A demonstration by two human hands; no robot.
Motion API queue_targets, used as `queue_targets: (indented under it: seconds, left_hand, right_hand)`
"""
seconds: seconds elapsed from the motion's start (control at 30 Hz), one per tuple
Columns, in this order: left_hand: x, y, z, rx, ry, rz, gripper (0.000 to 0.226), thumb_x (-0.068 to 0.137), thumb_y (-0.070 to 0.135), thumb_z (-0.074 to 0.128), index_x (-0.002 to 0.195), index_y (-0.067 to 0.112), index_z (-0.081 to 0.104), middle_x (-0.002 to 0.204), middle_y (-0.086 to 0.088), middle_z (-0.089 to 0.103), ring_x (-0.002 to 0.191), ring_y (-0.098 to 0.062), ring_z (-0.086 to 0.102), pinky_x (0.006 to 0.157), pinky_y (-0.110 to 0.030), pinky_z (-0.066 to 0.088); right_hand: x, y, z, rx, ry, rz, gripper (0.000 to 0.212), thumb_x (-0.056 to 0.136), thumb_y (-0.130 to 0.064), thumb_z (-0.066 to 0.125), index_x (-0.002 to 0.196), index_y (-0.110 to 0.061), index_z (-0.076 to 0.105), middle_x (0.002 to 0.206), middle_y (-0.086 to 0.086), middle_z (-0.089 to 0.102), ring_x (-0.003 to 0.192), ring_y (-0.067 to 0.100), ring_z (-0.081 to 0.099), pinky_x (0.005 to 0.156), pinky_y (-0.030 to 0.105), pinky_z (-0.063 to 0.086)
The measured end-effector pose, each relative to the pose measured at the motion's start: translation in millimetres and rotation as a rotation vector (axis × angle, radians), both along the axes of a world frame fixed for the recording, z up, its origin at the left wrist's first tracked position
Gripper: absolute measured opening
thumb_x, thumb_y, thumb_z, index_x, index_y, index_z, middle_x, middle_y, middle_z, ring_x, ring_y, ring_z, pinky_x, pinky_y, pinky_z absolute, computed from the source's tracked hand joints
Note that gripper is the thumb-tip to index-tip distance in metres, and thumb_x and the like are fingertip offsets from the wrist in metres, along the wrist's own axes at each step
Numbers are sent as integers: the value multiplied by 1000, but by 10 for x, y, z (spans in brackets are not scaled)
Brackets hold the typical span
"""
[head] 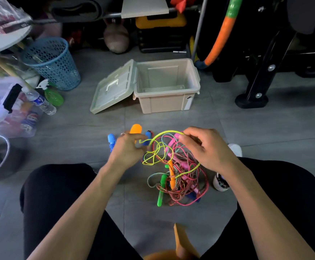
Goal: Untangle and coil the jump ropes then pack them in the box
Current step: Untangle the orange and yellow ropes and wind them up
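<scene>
head view: both hands hover over the grey tiled floor (96,132), between the person's black-clad knees. the left hand (127,150) has its thumb and forefinger curled, pinching a loop of the yellow-green rope (169,131); the right hand (206,147) has its fingers bent round the same rope at the far end of the arch — the cord spans from one hand to the other. directly below and between the hands lies the tangle of jump ropes (177,171): pink, red-and-white twisted and teal cords wound through each other, with a green handle (161,190) and an orange handle (171,175) poking out of it. the yellow-green rope runs down into this heap, knotted with the others.

just beyond the left hand, partly hidden by its fingers, sit an orange handle end (135,129) and two blue handles (111,140). farther ahead of both hands stands the beige plastic box (167,102), open, with its lid (113,89) hanging back to the left and resting on the floor; nothing shows inside it. well to the left of the left hand are a blue mesh basket (52,62), a green spray bottle (52,94), a water bottle (40,101) and a clear storage bin (6,109). to the right of the right hand a white shoe (234,149) shows past the wrist, and beyond it the black foot of a machine frame (251,100). an orange-and-green foam tube (221,34) leans behind the box.
</scene>
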State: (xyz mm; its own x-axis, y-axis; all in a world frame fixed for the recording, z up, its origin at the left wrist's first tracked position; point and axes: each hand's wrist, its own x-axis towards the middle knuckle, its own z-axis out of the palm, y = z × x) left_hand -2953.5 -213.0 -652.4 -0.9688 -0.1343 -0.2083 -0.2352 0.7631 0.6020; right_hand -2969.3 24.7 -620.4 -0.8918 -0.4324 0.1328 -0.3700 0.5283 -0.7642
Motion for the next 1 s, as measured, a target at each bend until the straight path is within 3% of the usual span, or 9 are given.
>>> queue_targets:
  seconds: [0.1, 0.2, 0.27, 0.37, 0.47, 0.57, 0.7, 0.8, 1.0]
  left_hand:
    - [51, 192, 83, 98, 150, -242, 47, 72, 25, 80, 116, 33, 69, 106, 1, 54, 97, -8, 50, 82, -5, 33]
    - [118, 306, 108, 159, 285, -381, 26, 78, 31, 75, 103, 28, 74, 105, 5, 54, 89, 4, 52, 79, -11, 39]
    - [113, 304, 105, 82, 331, -342, 10, 86, 28, 70, 94, 26, 76, 107, 3, 57, 87, -7, 58, 73, -26, 46]
    - [22, 154, 76, -99, 367, -135, 8, 87, 26, 69, 91, 27, 76, 103, -4, 57, 73, -24, 57, 62, -26, 40]
    - [-27, 20, -8, -170, 171, 45, 10, 90, 29, 65, 89, 29, 75, 95, -4, 55, 77, -27, 57, 63, -27, 36]
    - [-14, 64, -138, -208, -56, 57, 14, 92, 27, 60, 91, 27, 74, 100, -3, 53, 82, -25, 55, 67, -28, 37]
    - [-48, 89, -117, -198, -103, -7, 13, 87, 28, 64, 98, 28, 72, 110, -7, 53, 81, -21, 51, 70, -29, 41]
    - [3, 165, -24, -111, 10, -174, 36, 76, 39, 76, 111, 33, 68, 104, 0, 48, 91, -22, 53, 79, -27, 44]
    - [87, 323, 103, 10, 231, -262, 46, 76, 44, 77, 120, 36, 65, 127, -1, 50, 92, -20, 55, 81, -32, 48]
  right_hand:
    - [4, -31, -31, 101, -37, 73, 27, 99, -34, 54, 73, -25, 53, 53, -8, 45, 51, 10, 43, 54, 36, 39]
    - [24, -87, -43, 135, -63, 98, 24, 97, -32, 57, 75, -25, 56, 57, -6, 51, 54, 10, 45, 56, 39, 41]
    - [44, -93, -54, 158, -102, 87, 25, 97, -36, 57, 76, -21, 59, 59, -3, 55, 54, 11, 47, 56, 39, 43]
    - [41, 1, -61, 201, -159, 10, 36, 94, -41, 59, 64, -21, 54, 50, -7, 50, 48, 9, 44, 49, 28, 37]
    - [3, 118, -39, 250, -191, -75, 37, 92, -36, 61, 55, -29, 57, 52, -21, 55, 48, 5, 49, 45, 17, 35]
    - [2, 114, -37, 353, -200, -81, 26, 91, -31, 58, 68, -19, 62, 56, -14, 62, 52, 8, 56, 53, 32, 47]
    - [30, 19, -12, 287, -124, -26, 25, 94, -20, 54, 70, -25, 59, 56, -39, 52, 53, -2, 52, 52, 30, 40]
    - [22, -22, 41, 173, -65, 12, 24, 96, -20, 55, 73, -24, 59, 57, -29, 53, 56, -2, 51, 51, 18, 34]
    - [26, -82, 9, 204, -95, 102, 23, 98, -21, 56, 84, -6, 67, 56, -4, 46, 51, 11, 42, 54, 31, 30]
